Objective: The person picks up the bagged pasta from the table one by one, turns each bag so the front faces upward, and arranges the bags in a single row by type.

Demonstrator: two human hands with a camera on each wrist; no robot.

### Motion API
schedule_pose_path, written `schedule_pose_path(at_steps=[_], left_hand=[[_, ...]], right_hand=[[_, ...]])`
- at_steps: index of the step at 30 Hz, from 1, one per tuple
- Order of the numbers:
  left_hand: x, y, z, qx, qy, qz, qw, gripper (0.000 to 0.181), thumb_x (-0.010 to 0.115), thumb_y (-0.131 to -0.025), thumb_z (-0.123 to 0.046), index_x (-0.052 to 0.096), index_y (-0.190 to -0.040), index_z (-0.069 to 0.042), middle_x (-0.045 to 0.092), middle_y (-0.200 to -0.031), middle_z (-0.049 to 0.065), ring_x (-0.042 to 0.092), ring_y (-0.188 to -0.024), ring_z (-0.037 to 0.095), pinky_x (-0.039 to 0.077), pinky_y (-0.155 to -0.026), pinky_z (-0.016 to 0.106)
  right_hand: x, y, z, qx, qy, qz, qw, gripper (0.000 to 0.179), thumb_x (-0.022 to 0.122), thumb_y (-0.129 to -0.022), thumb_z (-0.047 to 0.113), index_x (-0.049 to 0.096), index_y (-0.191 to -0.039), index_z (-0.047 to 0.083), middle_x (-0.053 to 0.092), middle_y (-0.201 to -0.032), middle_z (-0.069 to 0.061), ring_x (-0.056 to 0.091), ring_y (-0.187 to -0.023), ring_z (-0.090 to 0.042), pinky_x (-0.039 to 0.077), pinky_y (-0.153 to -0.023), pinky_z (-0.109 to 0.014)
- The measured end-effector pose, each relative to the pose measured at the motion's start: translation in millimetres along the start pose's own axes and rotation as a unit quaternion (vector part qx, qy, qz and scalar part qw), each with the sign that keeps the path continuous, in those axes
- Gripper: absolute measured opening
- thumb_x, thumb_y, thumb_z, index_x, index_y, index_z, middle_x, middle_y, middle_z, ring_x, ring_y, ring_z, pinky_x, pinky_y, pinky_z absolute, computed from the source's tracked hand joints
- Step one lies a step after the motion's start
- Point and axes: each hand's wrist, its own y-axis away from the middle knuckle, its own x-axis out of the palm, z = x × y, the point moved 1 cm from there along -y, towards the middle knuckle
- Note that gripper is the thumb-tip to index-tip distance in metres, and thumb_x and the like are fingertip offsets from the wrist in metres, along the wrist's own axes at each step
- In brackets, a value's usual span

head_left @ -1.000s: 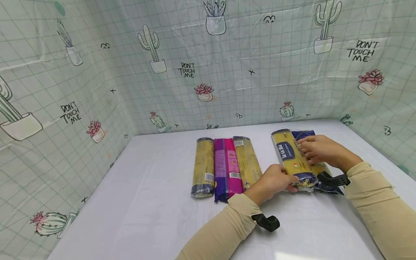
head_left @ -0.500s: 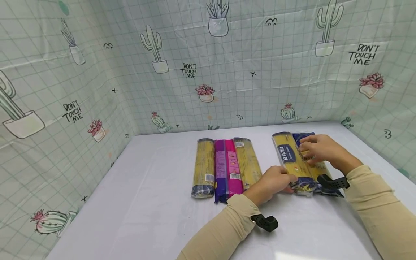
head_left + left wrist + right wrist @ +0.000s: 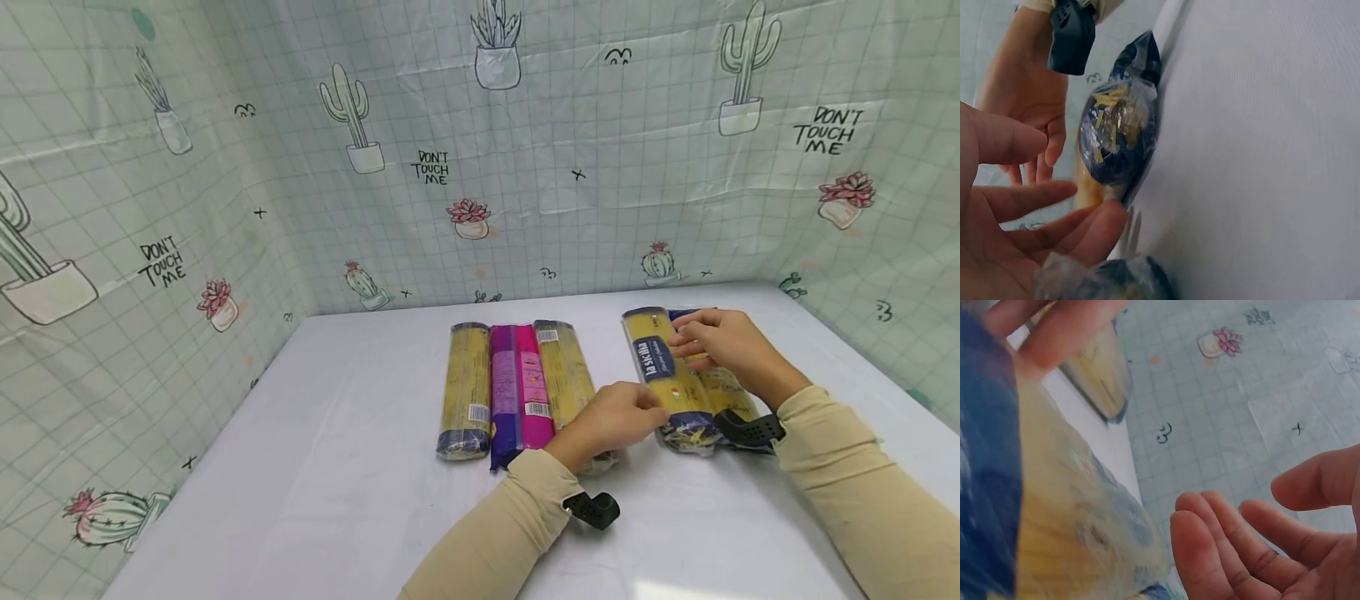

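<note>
A yellow pasta pack [image 3: 662,375] with a blue label lies on the table at the right. Beside it is another yellow-and-blue pasta pack [image 3: 729,393], partly hidden by my right hand [image 3: 726,348]. That hand hovers over the two packs, fingers loosely bent and holding nothing; in the right wrist view its fingers [image 3: 1194,550] are apart from the labelled pack [image 3: 1079,519]. My left hand [image 3: 617,417] is at the labelled pack's near left corner, fingers spread. In the left wrist view its fingertips [image 3: 1110,222] lie close to the pack's clear end [image 3: 1116,125]; contact is unclear.
Left of my hands, three packs lie side by side: a yellow one [image 3: 467,387], a pink-and-purple one [image 3: 521,379] and another yellow one [image 3: 562,367], whose near end is partly behind my left hand. A cactus-print sheet [image 3: 525,217] stands behind the white table [image 3: 360,433].
The labelled pack, tilted in my hands a second ago, has come down flat beside the other pack. My left hand has let go and drawn slightly left; my right hand has lifted off.
</note>
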Motion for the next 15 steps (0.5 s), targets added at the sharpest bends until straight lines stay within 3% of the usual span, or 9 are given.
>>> schedule_pose_path(at_steps=[3, 7, 15], left_hand=[[-4.1, 2.2, 2.8, 0.035, -0.034, -0.008, 0.9988, 0.018, 0.065, -0.097, -0.030, 0.077, -0.096, -0.017, 0.065, -0.085, -0.012, 0.053, -0.072, 0.004, 0.044, -0.062, 0.021], [-11.2, 5.1, 5.2, 0.091, -0.079, 0.005, 0.9927, 0.018, 0.062, -0.099, -0.028, 0.077, -0.098, -0.018, 0.065, -0.085, -0.015, 0.053, -0.072, 0.001, 0.043, -0.062, 0.016], [-20.9, 9.9, 8.5, 0.200, -0.145, 0.032, 0.9685, 0.020, 0.059, -0.102, -0.023, 0.074, -0.112, -0.015, 0.069, -0.096, -0.015, 0.055, -0.081, -0.007, 0.042, -0.071, 0.007]], right_hand=[[6.8, 0.0, 2.2, -0.007, -0.018, 0.010, 0.9998, 0.047, 0.046, -0.106, 0.024, 0.047, -0.139, -0.010, 0.068, -0.117, -0.021, 0.071, -0.093, -0.017, 0.060, -0.077, -0.036], [14.8, -0.2, 5.4, -0.016, -0.023, 0.022, 0.9994, 0.043, 0.048, -0.106, 0.020, 0.050, -0.135, -0.011, 0.068, -0.114, -0.022, 0.072, -0.093, -0.022, 0.060, -0.073, -0.036], [28.6, 1.2, 6.5, -0.019, -0.010, 0.051, 0.9985, 0.041, 0.047, -0.106, 0.020, 0.052, -0.134, -0.011, 0.068, -0.113, -0.023, 0.071, -0.093, -0.026, 0.060, -0.071, -0.037]])
